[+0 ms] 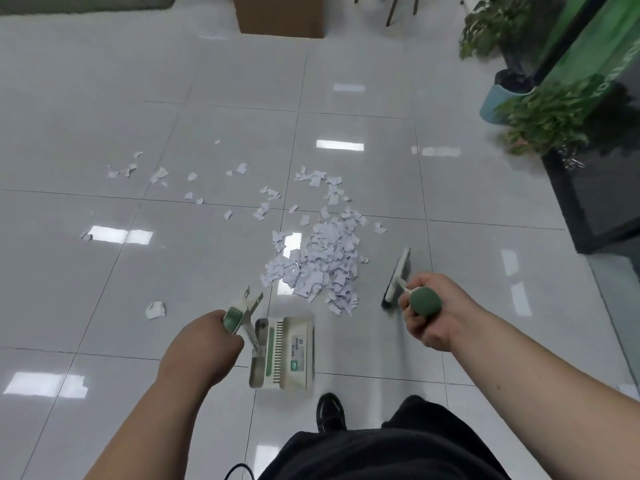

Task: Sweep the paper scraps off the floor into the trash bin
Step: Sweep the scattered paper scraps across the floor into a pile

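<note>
1. Dark trousers (381,455) and one black shoe (330,412) fill the bottom edge, standing on glossy grey floor tiles (173,271).
2. Left hand (204,344) has its fingers curled tight round the green grip of the dustpan handle (231,318). The dustpan (284,353) itself sits on the floor just ahead of the shoe, comb teeth showing.
3. Right hand (429,313) is wrapped round the green end of the broom handle (424,301), thumb side up. The broom head (398,277) is down at the floor, blurry, just right of the mess.
4. Main pile of paper scraps (322,268) lies on the tiles between dustpan and broom head, its near edge just beside the pan's far corner.
5. Loose scraps (159,174) trail off to the left and further away, well apart from the pile, plus one crumpled bit (155,310) left of the dustpan handle.
6. Further back: a cardboard box (280,15) at the top, potted plants (540,116) along the right.
</note>
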Tool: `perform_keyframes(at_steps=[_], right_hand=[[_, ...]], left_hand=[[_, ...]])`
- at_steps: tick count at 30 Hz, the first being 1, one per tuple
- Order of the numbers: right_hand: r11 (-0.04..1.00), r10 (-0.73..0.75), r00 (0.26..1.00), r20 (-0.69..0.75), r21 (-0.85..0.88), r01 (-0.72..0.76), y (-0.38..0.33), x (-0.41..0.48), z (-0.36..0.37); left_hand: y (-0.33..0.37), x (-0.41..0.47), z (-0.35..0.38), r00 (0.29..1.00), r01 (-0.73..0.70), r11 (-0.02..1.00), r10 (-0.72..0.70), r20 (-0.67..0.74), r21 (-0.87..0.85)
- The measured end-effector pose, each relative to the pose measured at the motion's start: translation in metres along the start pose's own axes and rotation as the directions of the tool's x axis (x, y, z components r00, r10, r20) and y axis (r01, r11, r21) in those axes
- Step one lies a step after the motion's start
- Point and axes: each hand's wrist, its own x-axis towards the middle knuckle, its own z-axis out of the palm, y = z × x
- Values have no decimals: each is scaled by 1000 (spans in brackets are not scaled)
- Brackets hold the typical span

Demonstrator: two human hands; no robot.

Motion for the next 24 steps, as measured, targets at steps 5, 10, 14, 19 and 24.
perform_keyframes(at_steps=[5,10,14,19,24], right_hand=[[990,97,993,62,100,-102,24,-7,33],[972,162,960,230,128,-195,30,-3,62],[955,150,923,354,188,-228,21,26,73],[946,127,901,415,222,-236,-5,68,85],[953,104,892,440,214,-217,-67,113,102]], left_hand=[[-23,-11,-3,997,75,995,-76,-21,-60],[-34,-20,-1,988,147,982,-151,-31,-117],[-34,-22,1,977,204,969,-211,-36,-139],[-17,-19,4,959,273,949,-282,-32,-159],[13,-8,6,922,368,907,-384,-44,-203]])
